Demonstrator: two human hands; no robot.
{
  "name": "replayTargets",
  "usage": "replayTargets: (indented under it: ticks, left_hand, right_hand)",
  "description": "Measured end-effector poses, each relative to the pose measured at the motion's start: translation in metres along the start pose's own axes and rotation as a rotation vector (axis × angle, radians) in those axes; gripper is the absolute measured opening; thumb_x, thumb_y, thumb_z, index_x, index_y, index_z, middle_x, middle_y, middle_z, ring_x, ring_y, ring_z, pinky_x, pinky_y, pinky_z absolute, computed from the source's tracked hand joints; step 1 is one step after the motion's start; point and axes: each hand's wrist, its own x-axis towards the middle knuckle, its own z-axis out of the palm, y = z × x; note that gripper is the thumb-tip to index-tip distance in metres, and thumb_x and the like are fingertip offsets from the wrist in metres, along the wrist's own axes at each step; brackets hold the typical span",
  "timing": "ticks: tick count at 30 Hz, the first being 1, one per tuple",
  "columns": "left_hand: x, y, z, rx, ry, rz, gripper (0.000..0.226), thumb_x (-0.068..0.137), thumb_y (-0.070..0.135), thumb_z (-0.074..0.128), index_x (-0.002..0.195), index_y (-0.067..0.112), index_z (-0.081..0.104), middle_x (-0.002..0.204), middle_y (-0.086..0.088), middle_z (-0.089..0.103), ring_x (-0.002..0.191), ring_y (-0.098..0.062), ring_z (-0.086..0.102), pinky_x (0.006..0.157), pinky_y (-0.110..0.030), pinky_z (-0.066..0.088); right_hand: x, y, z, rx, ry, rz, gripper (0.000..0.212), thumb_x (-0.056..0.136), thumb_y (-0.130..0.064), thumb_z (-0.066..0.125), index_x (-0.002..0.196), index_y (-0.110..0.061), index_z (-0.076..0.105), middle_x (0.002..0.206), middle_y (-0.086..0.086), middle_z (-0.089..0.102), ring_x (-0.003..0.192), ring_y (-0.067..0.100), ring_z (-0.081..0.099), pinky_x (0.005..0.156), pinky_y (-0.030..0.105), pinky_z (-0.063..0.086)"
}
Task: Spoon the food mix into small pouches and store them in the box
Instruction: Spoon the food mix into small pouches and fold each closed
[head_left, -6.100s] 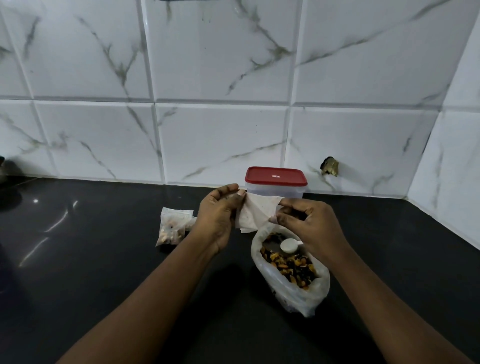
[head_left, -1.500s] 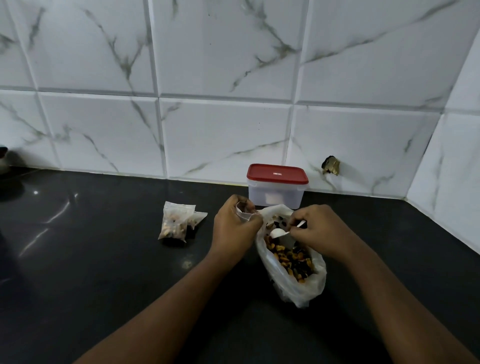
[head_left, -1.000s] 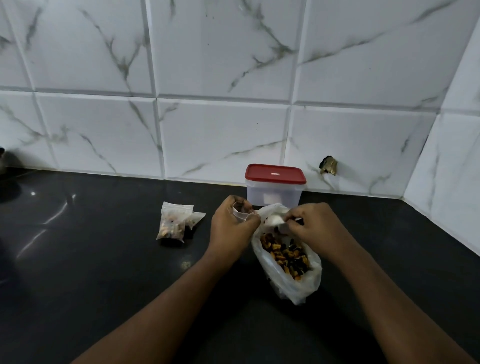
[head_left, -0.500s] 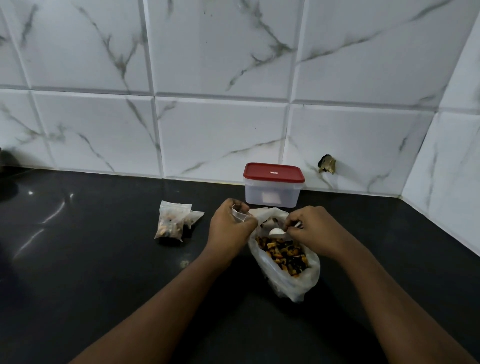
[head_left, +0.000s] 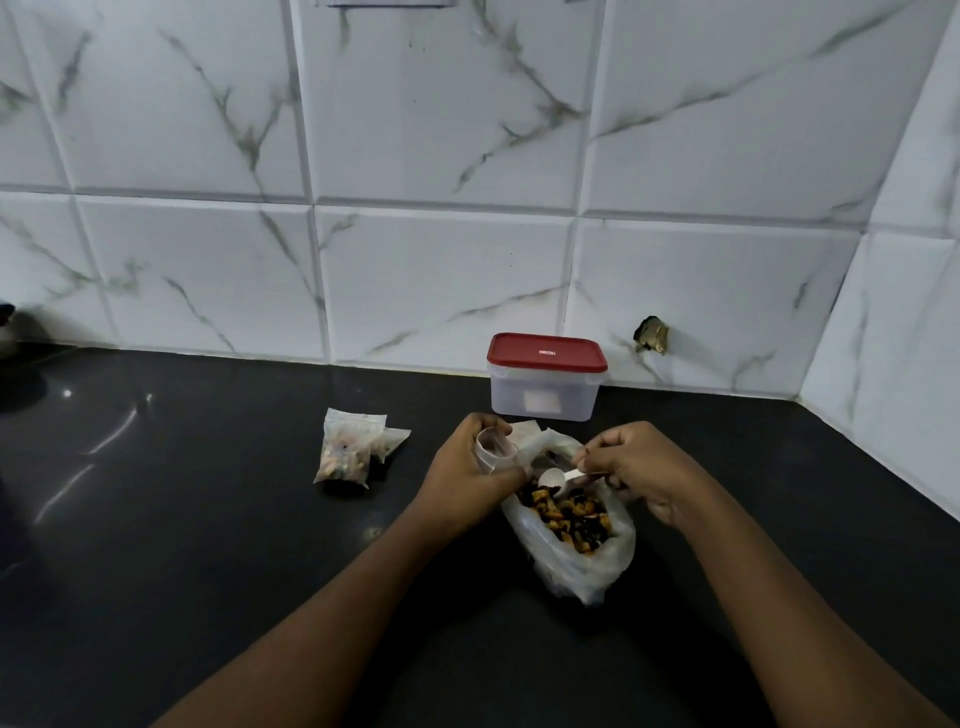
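So we've got the left hand (head_left: 470, 480) curled around a small clear pouch (head_left: 492, 451), fingers closed on it so its mouth stays open and faces up, right beside the big bag of food mix (head_left: 569, 525) on the black table (head_left: 208, 545). The right hand (head_left: 631, 467) pinches the handle of a little white spoon (head_left: 555, 475), with the bowl sitting just over the mix.

Best bet here, we think: dig a modest scoop, keep the spoon level, and bring the pouch mouth right up against the bag rim, so anything that drops lands back in the bag. Small loads beat heaped ones with an opening that narrow.

The box (head_left: 545, 382) sits at the back by the wall with its red lid on, so it'll need opening later. Two filled pouches (head_left: 348, 454) lie off to the left.

Hard to say whether the spoon holds anything, or how full the held pouch is; the fingers cover most of it.
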Motion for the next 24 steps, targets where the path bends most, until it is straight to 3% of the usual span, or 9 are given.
replayTargets:
  ticks: [4, 8, 15, 18, 21, 24]
  left_hand:
    - [0.001, 0.001, -0.003, 0.016, -0.041, -0.040, 0.046, 0.083, 0.022, 0.084, 0.122, 0.030, 0.061, 0.117, 0.012, 0.065, 0.105, -0.005, 0.066, 0.085, -0.025, 0.056]
    - [0.002, -0.001, 0.000, 0.016, -0.037, -0.018, 0.038, 0.084, 0.022, 0.083, 0.116, 0.029, 0.064, 0.113, 0.011, 0.068, 0.103, -0.007, 0.067, 0.082, -0.024, 0.056]
    - [0.006, -0.002, 0.005, 0.003, -0.018, 0.015, 0.033, 0.084, 0.019, 0.082, 0.110, 0.028, 0.064, 0.105, 0.009, 0.071, 0.094, -0.003, 0.068, 0.087, -0.034, 0.059]
    - [0.005, -0.003, 0.005, -0.023, -0.020, 0.016, 0.037, 0.081, 0.023, 0.083, 0.111, 0.028, 0.063, 0.105, 0.008, 0.073, 0.096, -0.007, 0.070, 0.089, -0.039, 0.060]
    - [0.005, -0.004, 0.007, -0.012, -0.005, 0.041, 0.030, 0.081, 0.021, 0.081, 0.103, 0.027, 0.062, 0.099, 0.004, 0.071, 0.093, -0.020, 0.070, 0.084, -0.048, 0.061]
    - [0.006, -0.005, 0.007, -0.001, 0.007, 0.046, 0.028, 0.082, 0.017, 0.081, 0.099, 0.029, 0.061, 0.099, 0.005, 0.070, 0.092, -0.025, 0.070, 0.080, -0.050, 0.061]
  right_hand:
    - [0.007, 0.005, -0.008, 0.290, -0.060, 0.147, 0.017, 0.091, 0.005, 0.064, 0.105, 0.012, 0.071, 0.087, 0.024, 0.071, 0.045, 0.007, 0.038, 0.034, 0.016, 0.025]
    - [0.010, 0.004, -0.017, 0.489, -0.123, 0.175, 0.018, 0.092, 0.003, 0.064, 0.108, 0.010, 0.069, 0.088, 0.024, 0.073, 0.042, 0.004, 0.037, 0.032, 0.014, 0.023]
    - [-0.003, -0.012, -0.007, 0.635, -0.169, -0.039, 0.014, 0.092, 0.006, 0.065, 0.104, 0.008, 0.070, 0.089, 0.021, 0.070, 0.050, 0.006, 0.041, 0.038, 0.016, 0.029]
    - [-0.010, -0.016, 0.004, 0.396, -0.125, -0.225, 0.013, 0.094, -0.001, 0.069, 0.095, -0.007, 0.080, 0.087, 0.011, 0.073, 0.058, 0.012, 0.053, 0.047, 0.020, 0.041]
    - [-0.018, -0.017, 0.015, -0.052, -0.121, -0.433, 0.015, 0.093, -0.014, 0.076, 0.098, -0.027, 0.082, 0.097, -0.003, 0.078, 0.083, 0.013, 0.071, 0.075, 0.029, 0.059]
    - [-0.024, -0.017, 0.021, -0.186, -0.115, -0.564, 0.021, 0.091, -0.015, 0.077, 0.104, -0.031, 0.081, 0.104, -0.015, 0.077, 0.102, 0.003, 0.071, 0.092, 0.026, 0.056]
